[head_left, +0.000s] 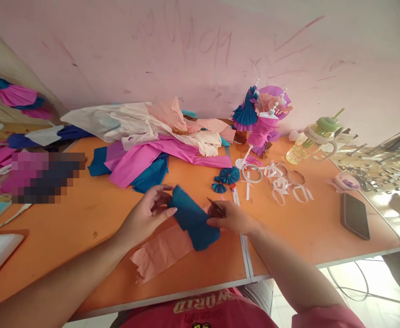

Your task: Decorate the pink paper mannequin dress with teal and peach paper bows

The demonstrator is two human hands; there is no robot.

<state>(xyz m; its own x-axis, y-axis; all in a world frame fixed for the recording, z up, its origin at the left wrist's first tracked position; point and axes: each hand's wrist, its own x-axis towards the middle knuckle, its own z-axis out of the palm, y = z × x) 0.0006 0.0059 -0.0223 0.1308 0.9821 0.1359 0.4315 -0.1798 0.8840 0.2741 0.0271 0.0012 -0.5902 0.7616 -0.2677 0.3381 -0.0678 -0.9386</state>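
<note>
My left hand [148, 214] pinches the left edge of a folded blue crepe paper piece [193, 221] just above the orange table [83, 214]. The thumb and fingers are closed on the paper. My right hand [232, 217] grips small scissors [216, 207], whose dark blades point up and left at the paper's right edge. Under the blue piece lies a strip of peach crepe paper [160, 253], flat on the table.
A heap of white, peach, pink and blue crepe paper [152, 136] lies at the back. Small blue paper fans [226, 177], white tape rings [281, 180], paper dolls [261, 118], a green-lidded bottle [311, 139] and a phone [354, 215] sit to the right.
</note>
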